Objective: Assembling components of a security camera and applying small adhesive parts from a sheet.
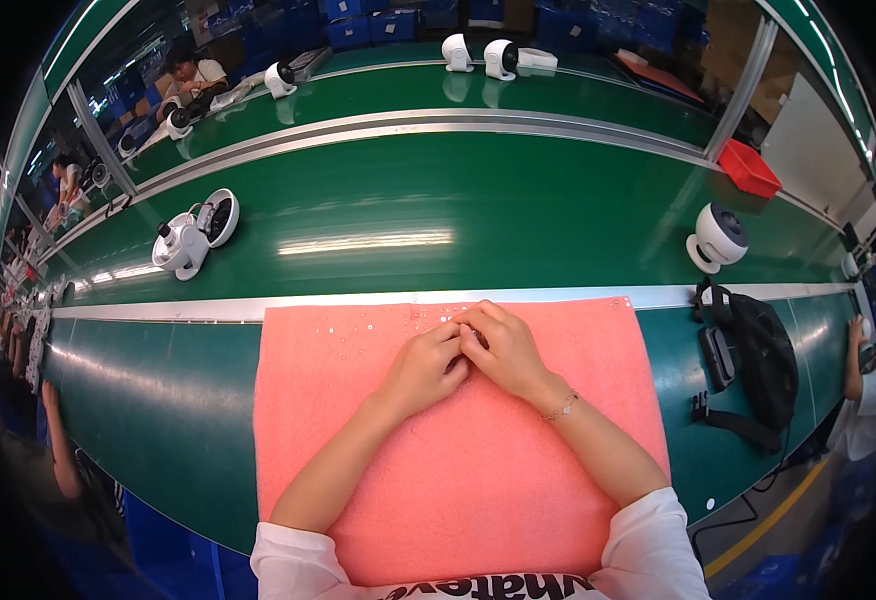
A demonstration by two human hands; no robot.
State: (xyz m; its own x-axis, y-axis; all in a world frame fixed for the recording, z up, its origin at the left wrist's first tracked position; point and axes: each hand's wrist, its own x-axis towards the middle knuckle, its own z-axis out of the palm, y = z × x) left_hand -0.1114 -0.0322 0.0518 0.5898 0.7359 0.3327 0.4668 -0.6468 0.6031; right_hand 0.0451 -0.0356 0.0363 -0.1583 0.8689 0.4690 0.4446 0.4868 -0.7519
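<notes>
Head camera view, looking down: nearest, a person in a white short-sleeved shirt (298, 560) leans over a coral-pink towelling mat (458, 490) spread on a dark green surface (158, 400). Toward the mat's far edge the left hand (420, 368) and right hand (503, 348) meet, fingers curled inward and touching; something small may be pinched between them, but the fingers hide it, so I cannot tell whether either grasps anything. A thin bracelet (561, 407) circles the right wrist. Tiny pale rings (369, 327) lie scattered on the mat, left of the fingertips and just beyond them. The step in hand seems to be fine two-handed fingertip work on a small piece; the next move probably calls for a steady, light pinch that leaves the loose rings undisturbed. To the right rests a black strapped bag (766, 360). Beyond, on a green conveyor belt (558, 220), stand an opened white camera unit (186, 250) at left and a round white camera (723, 236) at right. Farther back, more white cameras (501, 60) line a raised belt (388, 92).
</notes>
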